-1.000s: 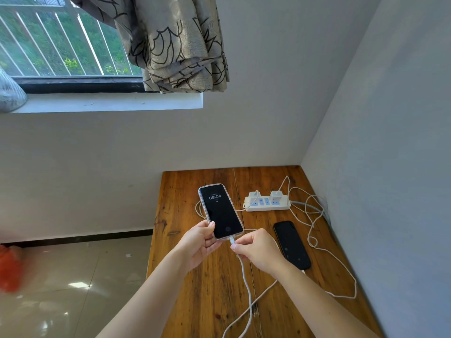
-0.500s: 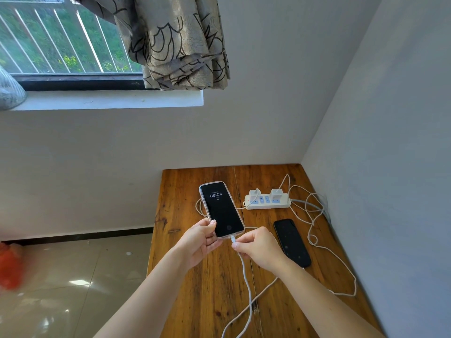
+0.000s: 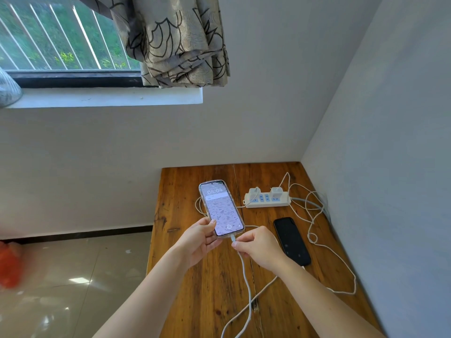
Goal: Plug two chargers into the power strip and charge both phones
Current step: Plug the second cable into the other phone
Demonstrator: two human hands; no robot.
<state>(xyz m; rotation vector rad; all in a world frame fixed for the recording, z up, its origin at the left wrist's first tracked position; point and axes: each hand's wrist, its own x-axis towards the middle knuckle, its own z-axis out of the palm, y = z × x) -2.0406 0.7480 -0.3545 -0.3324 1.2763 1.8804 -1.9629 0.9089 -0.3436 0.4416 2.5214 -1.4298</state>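
My left hand (image 3: 199, 242) holds a phone in a clear case (image 3: 220, 208) above the wooden table (image 3: 185, 301), its screen lit pale with 08:04 on it. My right hand (image 3: 258, 247) pinches the white cable plug (image 3: 233, 238) at the phone's bottom port. That white cable (image 3: 247, 289) trails down toward the table's near edge. A white power strip (image 3: 267, 200) lies at the back with two white chargers (image 3: 254, 191) (image 3: 276, 191) plugged in. A second, dark phone (image 3: 291, 240) lies flat to the right, a cable at its near end.
White cables (image 3: 314, 220) loop loosely along the right wall (image 3: 390, 167). The table stands in a corner, walls behind and to the right. Tiled floor (image 3: 73, 276) lies to the left with an orange object (image 3: 9, 264). A window and curtain (image 3: 175, 40) hang above.
The held phone's screen has gone from a dark lock screen to a bright pale wallpaper. Both hands stay at the phone's bottom end with the plug.
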